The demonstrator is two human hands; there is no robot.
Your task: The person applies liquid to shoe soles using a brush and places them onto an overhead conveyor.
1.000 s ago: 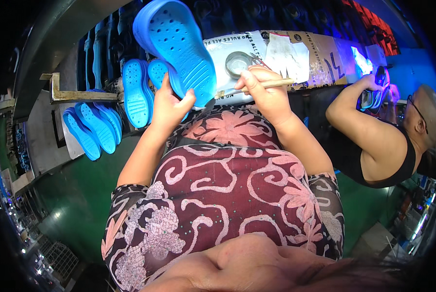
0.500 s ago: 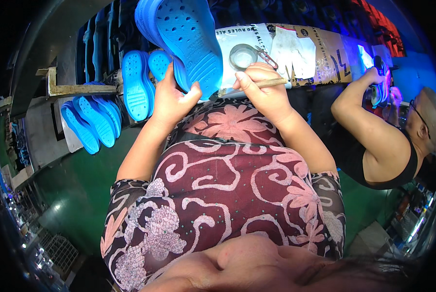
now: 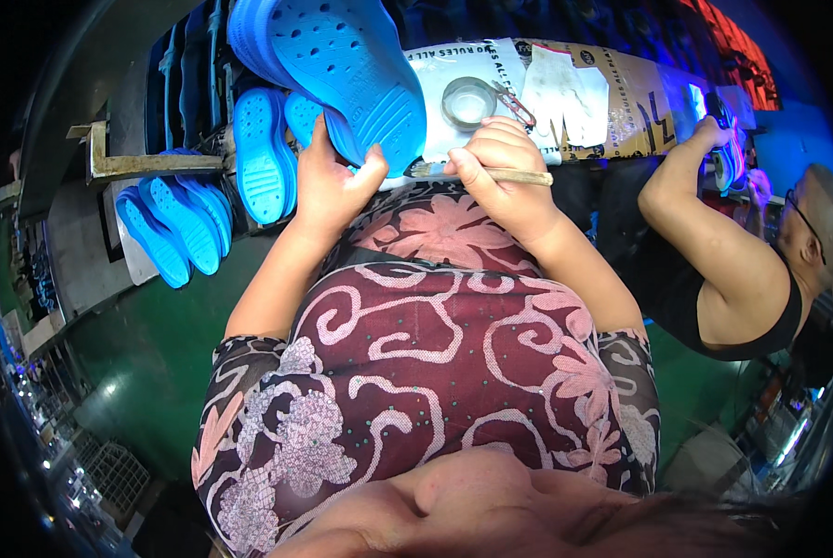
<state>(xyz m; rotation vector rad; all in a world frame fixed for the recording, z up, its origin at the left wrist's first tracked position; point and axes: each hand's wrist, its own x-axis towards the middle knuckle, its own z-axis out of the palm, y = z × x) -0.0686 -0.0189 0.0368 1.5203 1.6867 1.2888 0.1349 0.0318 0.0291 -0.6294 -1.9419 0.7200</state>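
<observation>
My left hand [image 3: 334, 186] grips the near end of a large light-blue shoe sole [image 3: 360, 79], tilted up with its holed face showing. The thumb lies along its right edge; the other fingers are mostly hidden behind it. Closed around a thin brush with a pale wooden handle [image 3: 528, 177] is my right hand [image 3: 502, 172]. The brush's dark tip [image 3: 421, 170] is at the near edge of the sole; whether it touches, I cannot tell. Another blue sole [image 3: 302, 116] shows partly behind my left hand. To its left rests a further pair of soles [image 3: 261, 158].
A round clear dish [image 3: 468, 102] and a small red-handled tool [image 3: 520, 109] rest on white printed sheeting. Cardboard [image 3: 635, 102] extends rightward. Several blue soles [image 3: 179, 219] lean at the left, below a worn wooden bar [image 3: 156, 167]. A co-worker's arm [image 3: 695, 205] is at the right.
The sole has shifted slightly left and up in the picture. The brush handle is now more level, its tip a little higher. The co-worker's arm has moved slightly.
</observation>
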